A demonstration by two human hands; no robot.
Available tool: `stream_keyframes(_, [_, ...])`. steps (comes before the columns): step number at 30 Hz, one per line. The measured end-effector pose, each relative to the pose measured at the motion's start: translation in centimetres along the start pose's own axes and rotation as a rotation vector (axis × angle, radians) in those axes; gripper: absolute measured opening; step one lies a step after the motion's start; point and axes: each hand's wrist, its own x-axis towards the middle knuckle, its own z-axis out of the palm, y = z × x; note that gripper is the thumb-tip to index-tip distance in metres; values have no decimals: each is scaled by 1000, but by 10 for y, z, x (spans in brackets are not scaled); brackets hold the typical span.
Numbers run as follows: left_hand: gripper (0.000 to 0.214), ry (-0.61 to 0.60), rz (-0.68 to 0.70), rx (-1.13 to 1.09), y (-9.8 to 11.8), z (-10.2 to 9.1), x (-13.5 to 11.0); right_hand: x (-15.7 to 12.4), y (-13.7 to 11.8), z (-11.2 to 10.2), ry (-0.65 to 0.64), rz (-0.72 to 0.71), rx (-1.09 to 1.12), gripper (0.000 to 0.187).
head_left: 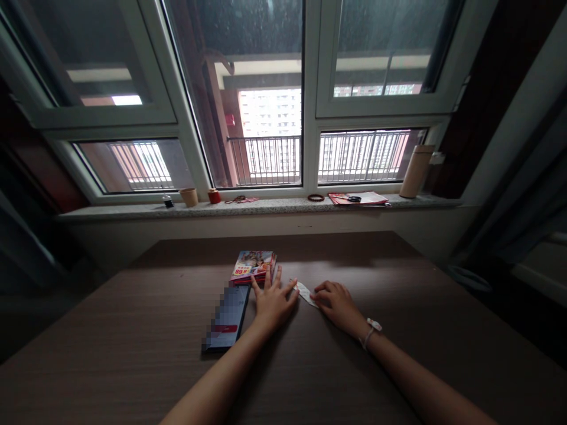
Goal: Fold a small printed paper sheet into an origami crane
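A small, narrow piece of white paper lies on the table between my two hands. My left hand rests with its fingers spread, its thumb side at the paper's upper left end. Those fingertips reach to the near edge of a stack of colourful printed leaflets. My right hand, with a bracelet at its wrist, has its fingers bent and closed at the paper's lower right end. Left of my left hand lies a smartphone with its screen lit.
Beyond the brown table runs a stone windowsill. On it stand a paper cup, a small red container, a dark ring-shaped band, papers with scissors on top, and a tan bottle.
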Motion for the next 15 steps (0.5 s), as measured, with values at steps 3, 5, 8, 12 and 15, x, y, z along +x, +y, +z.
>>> stream_keyframes(3, [45,-12,-10,-25,-1,0,1,0,1,1,-4,-1,4,22])
stream_keyframes(5, [46,-24,-19,-30,-2,1,1,0,2,1,-1,-2,6,22])
stream_keyframes(8, [47,-20,-30,-14,-2,1,2,0,2,3,5,-1,2,22])
stream_keyframes(12, [48,3,-35,7,-2,4,2,0,2,3,10,1,-4,22])
stream_keyframes(15, [50,1,-46,11,-4,6,3,0,1,2,5,-3,2,23])
